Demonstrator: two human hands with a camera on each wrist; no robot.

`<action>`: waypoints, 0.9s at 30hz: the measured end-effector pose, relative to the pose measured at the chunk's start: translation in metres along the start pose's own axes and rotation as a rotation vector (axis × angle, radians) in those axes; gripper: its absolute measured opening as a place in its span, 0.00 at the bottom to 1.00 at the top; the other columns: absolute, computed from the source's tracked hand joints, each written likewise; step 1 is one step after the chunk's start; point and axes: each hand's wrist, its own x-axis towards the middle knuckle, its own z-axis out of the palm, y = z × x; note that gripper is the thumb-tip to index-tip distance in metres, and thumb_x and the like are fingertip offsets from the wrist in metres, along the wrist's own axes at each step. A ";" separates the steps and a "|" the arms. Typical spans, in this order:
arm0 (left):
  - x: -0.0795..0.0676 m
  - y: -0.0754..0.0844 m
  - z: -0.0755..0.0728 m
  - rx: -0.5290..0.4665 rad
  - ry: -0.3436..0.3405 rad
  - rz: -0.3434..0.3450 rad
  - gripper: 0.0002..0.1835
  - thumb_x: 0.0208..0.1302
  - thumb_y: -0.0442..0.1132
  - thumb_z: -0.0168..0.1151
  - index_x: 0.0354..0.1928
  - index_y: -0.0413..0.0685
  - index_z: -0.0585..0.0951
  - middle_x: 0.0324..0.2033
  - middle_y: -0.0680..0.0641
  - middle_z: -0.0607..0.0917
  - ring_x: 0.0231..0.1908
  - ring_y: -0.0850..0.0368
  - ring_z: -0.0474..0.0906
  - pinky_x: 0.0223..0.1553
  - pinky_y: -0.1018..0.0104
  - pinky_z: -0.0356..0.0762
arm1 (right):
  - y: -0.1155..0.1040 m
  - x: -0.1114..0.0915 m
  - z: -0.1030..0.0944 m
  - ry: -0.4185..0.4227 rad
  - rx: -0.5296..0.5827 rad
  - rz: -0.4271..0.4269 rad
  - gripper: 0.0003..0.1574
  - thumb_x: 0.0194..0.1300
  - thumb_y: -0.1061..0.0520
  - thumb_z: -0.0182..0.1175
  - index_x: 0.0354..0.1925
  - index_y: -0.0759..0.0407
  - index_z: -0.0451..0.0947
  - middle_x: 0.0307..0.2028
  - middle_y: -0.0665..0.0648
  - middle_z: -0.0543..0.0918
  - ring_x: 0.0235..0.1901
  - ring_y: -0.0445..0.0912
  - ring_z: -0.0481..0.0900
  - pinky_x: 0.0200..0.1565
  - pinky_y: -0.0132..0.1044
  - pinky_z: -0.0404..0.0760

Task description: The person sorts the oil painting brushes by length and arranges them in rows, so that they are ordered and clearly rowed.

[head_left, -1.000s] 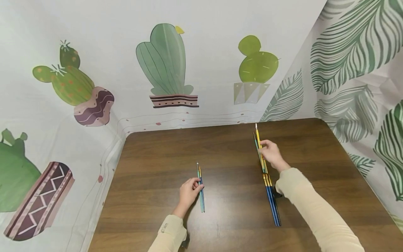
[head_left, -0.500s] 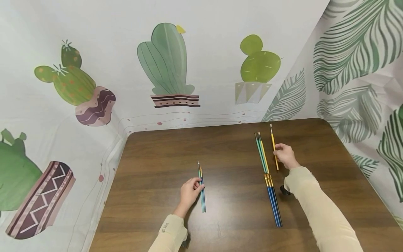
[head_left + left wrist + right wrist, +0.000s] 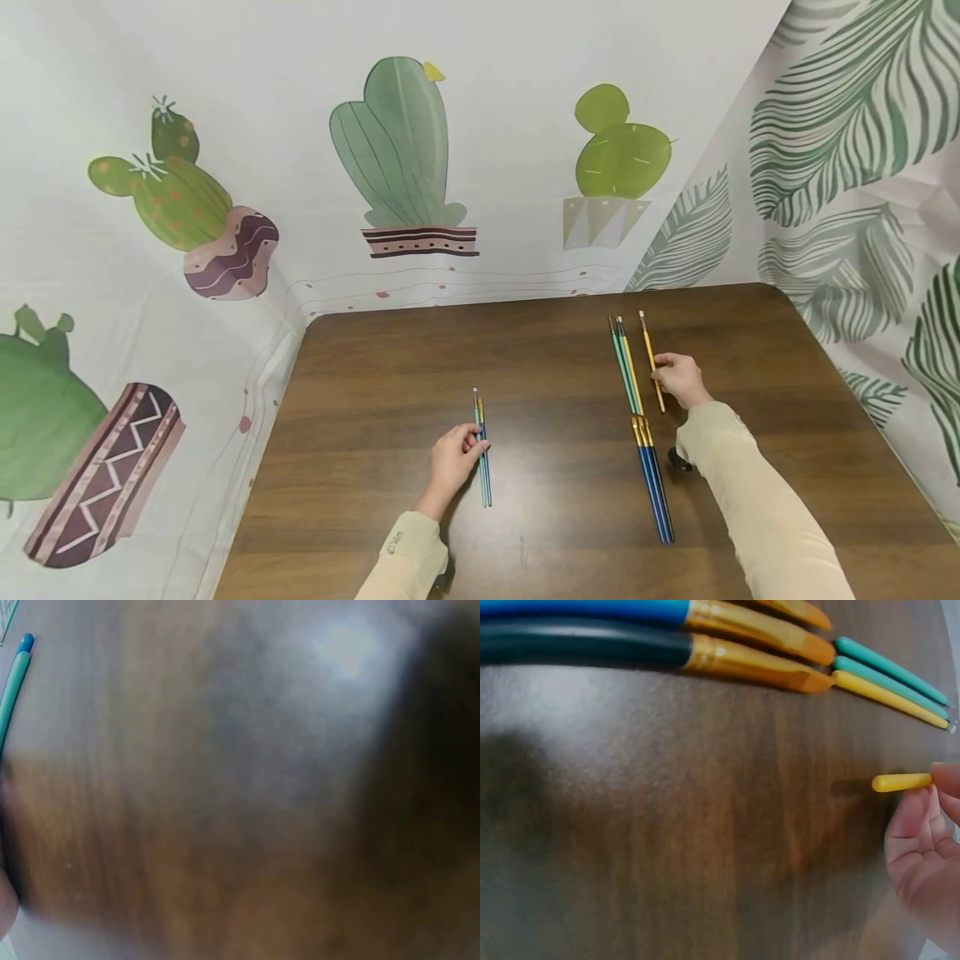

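Observation:
At the back right of the table, my right hand (image 3: 681,380) pinches a yellow paintbrush (image 3: 649,343) between thumb and fingers, its bristles pointing away from me. In the right wrist view the butt of its handle sticks out from the fingertips, with a shadow beside it on the wood. Two teal paintbrushes (image 3: 622,362) and another yellow paintbrush (image 3: 632,367) lie side by side just left of it. Left of the table's middle, my left hand (image 3: 452,457) holds a teal paintbrush (image 3: 481,483) and a blue paintbrush (image 3: 487,475) together, thumb and fingers covering their middles.
Several dark blue paintbrushes (image 3: 657,496) with golden bristles lie in front of the teal ones, left of the right sleeve (image 3: 757,500). The brown wooden table (image 3: 360,375) ends at a cactus-printed cloth wall (image 3: 510,183) behind.
My right hand has carried the yellow paintbrush rightward, away from the teal and yellow ones, then slightly toward me. The left hand stays on its two paintbrushes.

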 end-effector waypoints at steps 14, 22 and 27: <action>0.000 0.000 0.000 0.001 -0.005 -0.014 0.10 0.47 0.42 0.67 0.32 0.48 0.80 0.18 0.58 0.74 0.20 0.70 0.67 0.23 0.78 0.64 | 0.006 0.002 0.001 0.050 -0.152 -0.075 0.23 0.57 0.63 0.50 0.51 0.73 0.68 0.44 0.73 0.74 0.34 0.53 0.73 0.30 0.36 0.73; 0.000 0.001 -0.001 0.008 -0.014 -0.022 0.10 0.48 0.43 0.66 0.32 0.48 0.80 0.18 0.57 0.74 0.20 0.69 0.67 0.23 0.78 0.64 | 0.005 0.005 0.009 0.057 -0.160 -0.109 0.20 0.56 0.63 0.55 0.46 0.71 0.72 0.31 0.67 0.80 0.22 0.44 0.75 0.24 0.33 0.74; 0.000 0.002 -0.001 0.013 -0.011 -0.019 0.10 0.48 0.43 0.67 0.32 0.48 0.80 0.18 0.58 0.74 0.20 0.70 0.67 0.23 0.78 0.64 | -0.002 0.003 0.013 0.042 -0.126 -0.076 0.20 0.57 0.62 0.55 0.48 0.70 0.71 0.28 0.64 0.80 0.22 0.43 0.75 0.24 0.32 0.74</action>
